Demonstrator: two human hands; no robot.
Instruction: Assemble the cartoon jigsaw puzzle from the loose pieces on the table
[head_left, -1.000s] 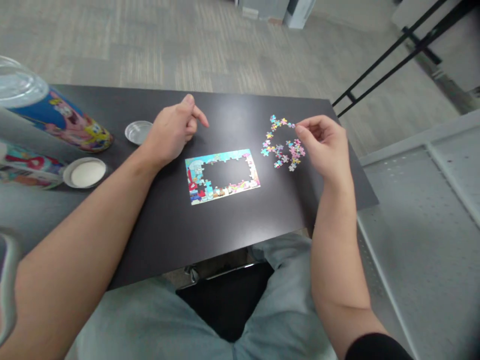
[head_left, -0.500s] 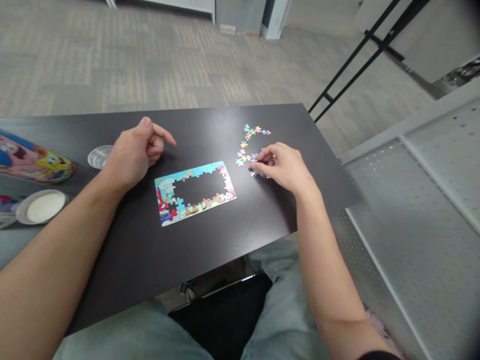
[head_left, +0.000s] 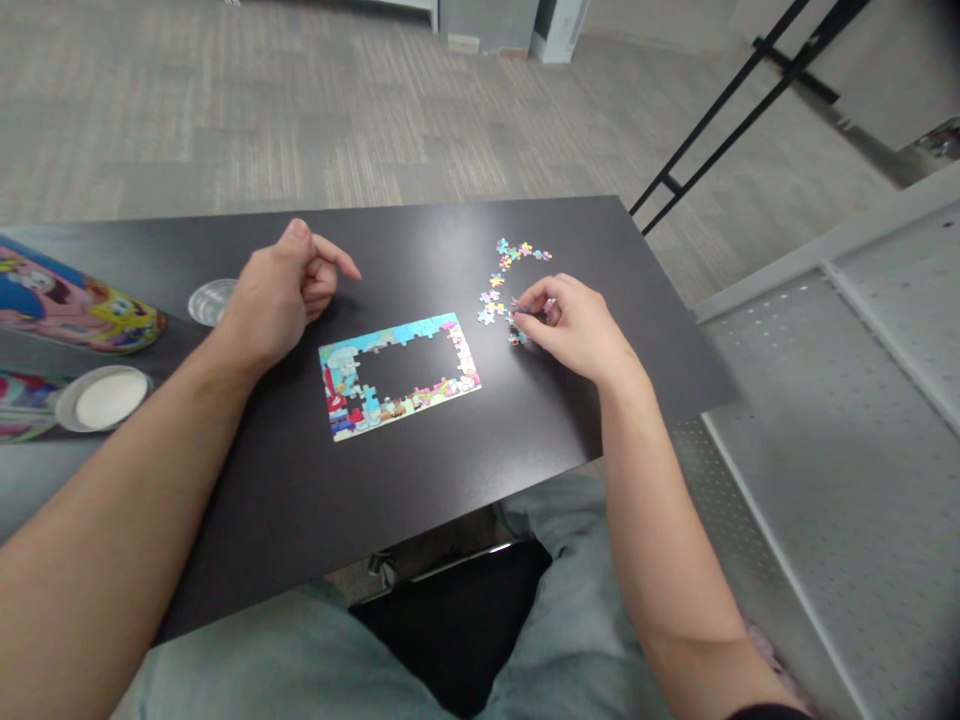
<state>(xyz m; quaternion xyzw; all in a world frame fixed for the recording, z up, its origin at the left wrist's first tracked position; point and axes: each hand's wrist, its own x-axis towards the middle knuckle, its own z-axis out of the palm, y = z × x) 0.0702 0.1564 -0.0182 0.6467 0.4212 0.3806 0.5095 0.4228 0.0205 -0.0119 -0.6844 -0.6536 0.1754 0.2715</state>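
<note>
A partly assembled jigsaw puzzle lies flat on the dark table, a colourful cartoon border around a bare middle. Loose puzzle pieces are scattered to its right in a curved trail. Over the near end of that trail, my right hand pinches a small puzzle piece between thumb and index finger; its other fingers hide some pieces. My left hand rests above the puzzle's left side with nothing in it, index finger stretched out and the others loosely curled.
Left of my left hand stand a clear plastic lid or cup, a cartoon-printed canister lying on its side and a second canister with a whitish end. The table ends before my lap. A perforated grey panel stands at right.
My right hand has lifted slightly from the loose pieces, with a piece now showing at its fingertips. My left hand keeps its pose. The whole view has shifted slightly.
</note>
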